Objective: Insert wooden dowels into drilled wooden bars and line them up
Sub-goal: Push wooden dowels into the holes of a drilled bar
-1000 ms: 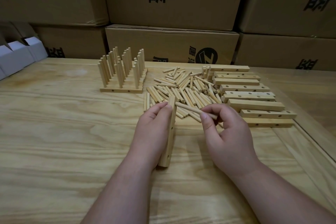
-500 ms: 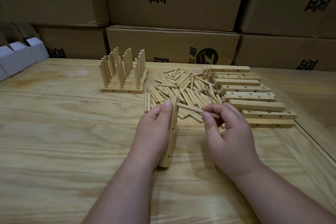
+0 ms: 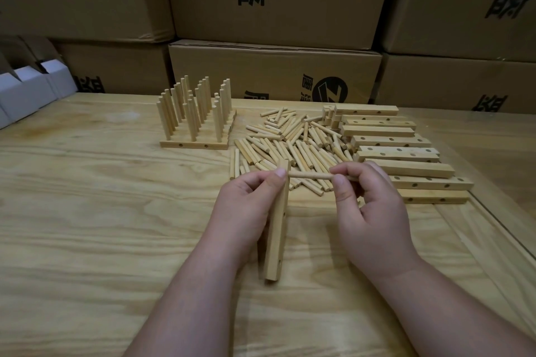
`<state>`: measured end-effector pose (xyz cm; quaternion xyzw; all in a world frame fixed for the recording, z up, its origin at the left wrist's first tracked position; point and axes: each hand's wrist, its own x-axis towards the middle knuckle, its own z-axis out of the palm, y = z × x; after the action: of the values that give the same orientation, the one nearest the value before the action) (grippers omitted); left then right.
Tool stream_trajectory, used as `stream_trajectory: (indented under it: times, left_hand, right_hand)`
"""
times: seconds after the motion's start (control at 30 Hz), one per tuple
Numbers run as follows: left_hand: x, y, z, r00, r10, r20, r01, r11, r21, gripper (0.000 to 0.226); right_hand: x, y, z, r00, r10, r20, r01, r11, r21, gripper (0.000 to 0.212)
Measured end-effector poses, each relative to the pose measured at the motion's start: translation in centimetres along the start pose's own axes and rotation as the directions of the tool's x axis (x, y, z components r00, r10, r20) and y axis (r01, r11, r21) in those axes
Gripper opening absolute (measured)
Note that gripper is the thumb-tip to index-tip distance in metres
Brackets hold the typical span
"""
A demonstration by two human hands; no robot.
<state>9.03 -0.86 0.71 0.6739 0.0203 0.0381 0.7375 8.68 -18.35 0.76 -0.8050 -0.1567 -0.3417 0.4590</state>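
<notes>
My left hand point(image 3: 249, 206) grips a drilled wooden bar point(image 3: 277, 240), held on its edge and pointing away from me on the table. My right hand point(image 3: 368, 211) pinches a wooden dowel point(image 3: 310, 176) lying level, its left tip touching the far end of the bar's right face. A heap of loose dowels point(image 3: 293, 142) lies just beyond. Several bare drilled bars point(image 3: 400, 153) are stacked to the right. Finished bars with upright dowels point(image 3: 194, 122) stand side by side at the back left.
Stacked brown cardboard boxes point(image 3: 275, 72) wall off the far edge of the wooden table point(image 3: 87, 211). White cartons point(image 3: 26, 93) sit at the far left. A seam in the tabletop point(image 3: 499, 229) runs along the right side.
My right hand has swung the dowel from slanted to level and brought its tip against the bar's far end. The left hand has kept hold of the bar.
</notes>
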Motion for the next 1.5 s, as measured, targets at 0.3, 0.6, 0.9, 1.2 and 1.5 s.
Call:
stream_trajectory:
  times: [0.3, 0.6, 0.9, 1.2, 1.5]
  left_hand:
    - [-0.3, 0.2, 0.2, 0.998, 0.036, -0.058, -0.031, 0.995, 0.095, 0.033]
    - [-0.6, 0.4, 0.1, 0.999, 0.029, -0.027, -0.027, 0.997, 0.074, 0.034]
    - [-0.7, 0.5, 0.2, 0.999, 0.013, 0.035, -0.017, 0.992, 0.124, 0.038]
    - [-0.5, 0.2, 0.5, 0.999, 0.017, -0.034, -0.010, 0.983, 0.185, 0.050]
    - [-0.4, 0.0, 0.6, 0.997, 0.054, -0.048, -0.039, 0.961, 0.274, 0.052]
  right_hand:
    - [-0.1, -0.3, 0.0, 0.996, -0.058, 0.072, 0.063, 0.995, -0.075, 0.019]
    - [-0.2, -0.3, -0.2, 0.988, -0.098, 0.120, 0.103, 0.994, -0.038, 0.015]
    - [-0.2, -0.2, -0.2, 0.987, -0.033, 0.156, 0.035, 0.999, -0.009, 0.013]
    - [-0.4, -0.6, 0.0, 0.985, -0.085, 0.153, 0.085, 0.996, 0.006, 0.015]
    - [-0.5, -1.2, -0.1, 0.980, -0.123, 0.154, 0.135, 0.989, -0.066, 0.018]
